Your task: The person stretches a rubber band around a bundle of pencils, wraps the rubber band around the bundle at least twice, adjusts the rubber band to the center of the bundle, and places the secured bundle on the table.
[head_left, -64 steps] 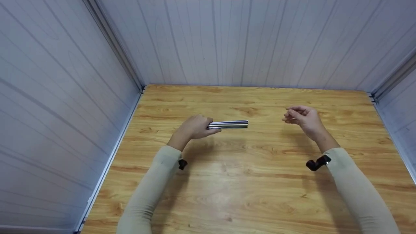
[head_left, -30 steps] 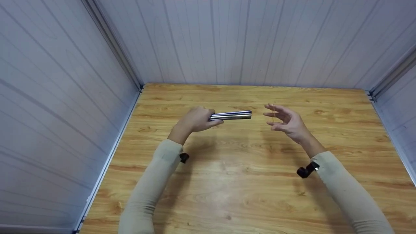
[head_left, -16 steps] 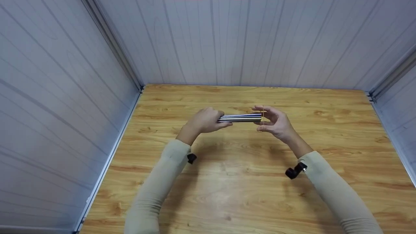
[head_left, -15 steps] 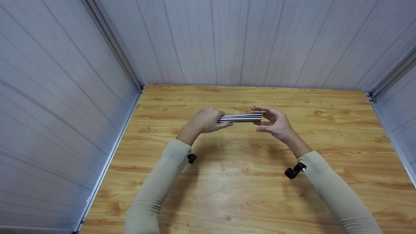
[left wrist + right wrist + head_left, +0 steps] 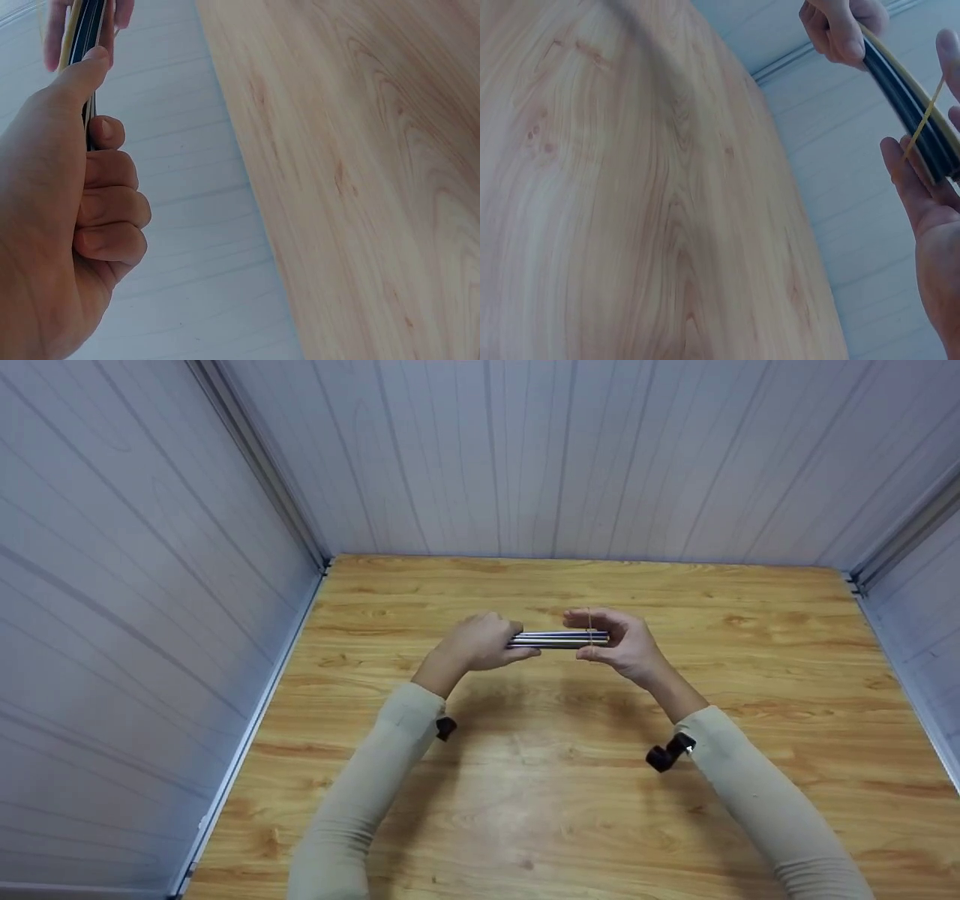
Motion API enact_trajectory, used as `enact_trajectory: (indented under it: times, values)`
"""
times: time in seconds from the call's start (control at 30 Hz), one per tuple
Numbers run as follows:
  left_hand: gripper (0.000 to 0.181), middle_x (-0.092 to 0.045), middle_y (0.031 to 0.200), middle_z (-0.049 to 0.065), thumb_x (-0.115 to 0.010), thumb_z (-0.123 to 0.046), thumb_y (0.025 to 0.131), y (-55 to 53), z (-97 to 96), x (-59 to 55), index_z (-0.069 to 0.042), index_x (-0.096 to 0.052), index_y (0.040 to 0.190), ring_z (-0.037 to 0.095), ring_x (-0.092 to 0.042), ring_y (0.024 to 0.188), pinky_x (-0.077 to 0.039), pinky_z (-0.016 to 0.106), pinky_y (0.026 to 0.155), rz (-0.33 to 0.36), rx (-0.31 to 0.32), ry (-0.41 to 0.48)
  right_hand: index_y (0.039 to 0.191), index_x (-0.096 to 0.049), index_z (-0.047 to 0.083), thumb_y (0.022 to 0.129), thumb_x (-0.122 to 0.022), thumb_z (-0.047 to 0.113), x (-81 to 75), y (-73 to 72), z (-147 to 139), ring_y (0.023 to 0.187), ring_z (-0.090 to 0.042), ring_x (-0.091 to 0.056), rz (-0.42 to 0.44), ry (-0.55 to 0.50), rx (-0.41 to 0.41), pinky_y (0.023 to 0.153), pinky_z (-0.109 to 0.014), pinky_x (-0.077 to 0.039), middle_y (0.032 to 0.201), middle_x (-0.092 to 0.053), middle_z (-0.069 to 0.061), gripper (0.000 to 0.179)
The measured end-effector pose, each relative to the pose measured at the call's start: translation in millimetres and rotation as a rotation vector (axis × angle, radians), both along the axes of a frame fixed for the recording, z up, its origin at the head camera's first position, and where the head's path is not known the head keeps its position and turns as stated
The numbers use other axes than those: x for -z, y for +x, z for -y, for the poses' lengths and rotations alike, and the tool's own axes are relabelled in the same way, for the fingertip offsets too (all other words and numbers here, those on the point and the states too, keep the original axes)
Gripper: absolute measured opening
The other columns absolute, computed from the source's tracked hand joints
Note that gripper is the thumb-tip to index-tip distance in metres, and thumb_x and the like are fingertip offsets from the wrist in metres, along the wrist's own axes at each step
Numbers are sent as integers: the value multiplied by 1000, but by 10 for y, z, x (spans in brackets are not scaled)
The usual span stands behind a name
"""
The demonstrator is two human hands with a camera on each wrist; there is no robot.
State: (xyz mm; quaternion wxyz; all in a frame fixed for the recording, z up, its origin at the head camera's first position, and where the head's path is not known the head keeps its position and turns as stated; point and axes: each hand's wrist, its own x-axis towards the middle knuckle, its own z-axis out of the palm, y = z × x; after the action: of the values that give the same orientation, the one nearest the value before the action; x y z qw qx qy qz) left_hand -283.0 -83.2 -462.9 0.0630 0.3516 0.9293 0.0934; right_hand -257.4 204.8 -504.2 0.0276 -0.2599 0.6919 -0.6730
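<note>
My left hand (image 5: 480,643) grips one end of a bundle of slim, shiny dark and silver rods (image 5: 551,640), a yellowish one among them. In the left wrist view its fingers are curled and the thumb lies along the rods. My right hand (image 5: 634,649) is at the bundle's other end, thumb and fingers spread to either side of it. A thin yellow rubber band (image 5: 924,116) is stretched across those spread fingers and crosses the rods near their free end. The bundle is held level above the table in the head view.
A wood-grain table (image 5: 525,795) lies beneath both hands. Pale panelled walls (image 5: 450,457) rise at its back and sides. A small black wrist camera (image 5: 667,752) sticks out from the right sleeve, another black camera (image 5: 445,727) from the left.
The right hand has moved left, spread the rubber band wide and brought it over the free end of the rods. The left hand has shifted slightly right with the bundle.
</note>
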Motion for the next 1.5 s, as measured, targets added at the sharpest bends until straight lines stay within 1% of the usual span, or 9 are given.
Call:
enact_trajectory:
  times: [0.17,0.23,0.5,0.77,0.97,1.13,1.27,1.37,1.5]
  values:
    - [50,-51,76,-2,-61,-54,114,5,-7,43,-9,-67,93,16,-50,71,-51,40,72,-10,29,-57,140,-66,-19,91,-88,-9,-73,-2,46,128,-8,-78,17,5,-24,95,-27,-67,136,-82,4,55]
    - [51,-49,75,-2,-60,-54,115,13,-3,57,-9,-66,91,15,-49,70,-49,38,71,-14,35,-71,139,-66,-21,92,-87,-8,-98,2,59,127,-8,-78,22,-1,-42,96,-27,-67,134,-82,12,53]
    - [53,-42,70,-5,-58,-56,115,67,-12,136,-13,-60,86,13,-44,67,-40,31,66,8,54,-126,130,-69,-23,94,-80,-16,-198,-35,71,123,-6,-80,-101,-20,-67,103,-31,-65,131,-83,8,39]
    - [54,-40,70,-6,-57,-58,115,98,-35,175,-13,-59,85,14,-45,68,-42,33,67,44,26,-113,128,-70,-23,98,-80,-9,-236,-38,48,117,-8,-83,-83,-38,-56,93,-24,-67,127,-85,2,35]
    - [52,-42,69,-5,-56,-56,116,88,-56,193,-15,-55,84,14,-44,64,-40,32,63,65,-26,-92,126,-72,-23,95,-82,-10,-259,-23,59,118,-9,-83,-128,-35,-64,98,-25,-66,126,-85,1,35]
    - [52,-43,66,-6,-57,-55,116,62,-67,232,-17,-56,81,12,-41,60,-37,29,59,172,-144,-20,126,-75,-17,85,-89,-12,-269,16,93,123,-3,-79,-271,13,-72,99,-18,-63,130,-83,7,43]
    - [54,-44,65,-7,-57,-55,116,52,-80,275,-18,-54,78,11,-41,58,-37,28,58,255,-218,62,131,-76,-13,77,-96,-8,-253,37,153,133,-7,-76,-473,42,-76,111,-23,-59,137,-80,-8,57]
    - [55,-44,65,-8,-54,-56,117,50,-103,302,-19,-52,77,10,-41,57,-37,28,59,304,-250,123,140,-73,-9,80,-100,11,-227,58,203,140,-12,-72,-607,70,-41,119,-28,-56,143,-75,-21,69]
    - [59,-39,60,-10,-55,-56,116,51,-131,333,-22,-46,69,9,-37,54,-34,27,56,342,-313,225,153,-62,-10,85,-97,39,-183,100,251,152,-14,-63,-717,130,24,127,-28,-49,153,-67,-30,90]
